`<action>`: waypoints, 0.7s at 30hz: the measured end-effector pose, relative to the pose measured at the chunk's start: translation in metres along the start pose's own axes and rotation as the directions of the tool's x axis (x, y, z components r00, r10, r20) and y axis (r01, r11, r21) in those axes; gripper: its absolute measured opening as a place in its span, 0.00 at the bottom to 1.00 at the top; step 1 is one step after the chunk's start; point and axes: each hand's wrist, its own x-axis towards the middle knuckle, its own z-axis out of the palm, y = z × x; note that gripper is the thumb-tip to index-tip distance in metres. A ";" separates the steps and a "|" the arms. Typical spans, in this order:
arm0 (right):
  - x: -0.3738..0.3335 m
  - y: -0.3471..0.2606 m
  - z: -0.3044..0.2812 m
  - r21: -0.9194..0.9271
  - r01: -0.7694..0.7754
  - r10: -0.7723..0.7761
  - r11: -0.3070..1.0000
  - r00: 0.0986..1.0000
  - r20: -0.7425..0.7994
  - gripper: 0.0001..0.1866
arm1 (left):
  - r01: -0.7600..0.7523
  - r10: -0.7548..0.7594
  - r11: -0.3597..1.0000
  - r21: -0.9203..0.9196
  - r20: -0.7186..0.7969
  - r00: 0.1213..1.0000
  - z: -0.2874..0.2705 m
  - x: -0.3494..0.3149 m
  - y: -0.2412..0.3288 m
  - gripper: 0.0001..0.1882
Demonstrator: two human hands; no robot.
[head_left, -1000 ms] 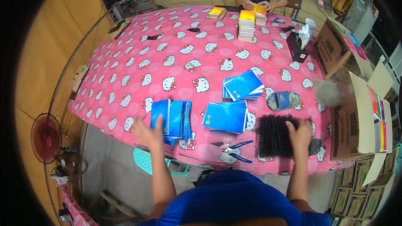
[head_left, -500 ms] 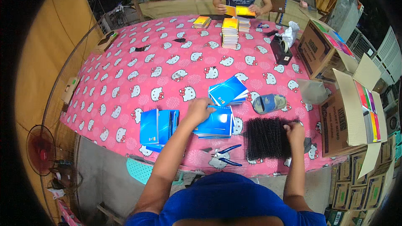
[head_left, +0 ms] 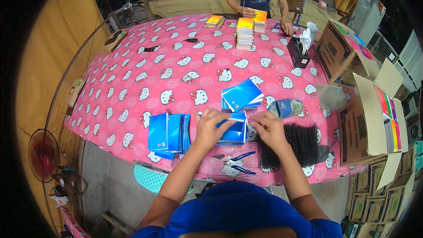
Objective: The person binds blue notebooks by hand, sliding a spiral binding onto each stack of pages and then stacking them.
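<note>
Blue notebooks (head_left: 235, 136) lie stacked in front of me, with a row of punched holes along the top one's far edge. Over that top notebook my left hand (head_left: 211, 128) is bent, thumb and fingers gripping it. Close to the stack's right edge, the fingers of my right hand (head_left: 269, 128) are pinched together; anything between them is too small to make out. Just beneath the right forearm lies a pile of black spiral binding coils (head_left: 302, 145). Blue-handled pliers (head_left: 240, 163) rest spread near the table edge.
Spiral-bound blue notebooks (head_left: 165, 134) sit at left; more blue sheets (head_left: 242, 94) lie beyond. A blue patterned pouch-like item (head_left: 286, 108) is at right, near open cartons (head_left: 354, 128). Across the pink tablecloth (head_left: 145, 79), a co-worker (head_left: 257, 0) handles yellow notebooks (head_left: 245, 33) beside a tape dispenser (head_left: 299, 53).
My right hand has left the coil pile and moved left to the notebook stack. My left hand has shifted slightly over the top notebook. The co-worker's one hand has moved toward the tape dispenser.
</note>
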 end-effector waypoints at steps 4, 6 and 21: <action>0.011 0.002 0.009 -0.019 0.056 -0.056 0.998 0.998 -0.013 0.12 | -0.011 0.011 1.000 0.003 -0.044 0.999 0.003 -0.002 0.002 0.09; 0.013 0.000 0.011 -0.014 0.079 -0.079 0.997 0.997 -0.026 0.13 | 0.005 -0.005 1.000 -0.008 -0.037 0.999 0.003 -0.003 0.002 0.09; 0.030 0.000 0.006 -0.103 0.247 -0.242 0.964 0.969 0.059 0.14 | 0.004 -0.003 1.000 0.018 -0.065 0.998 0.007 -0.003 0.003 0.08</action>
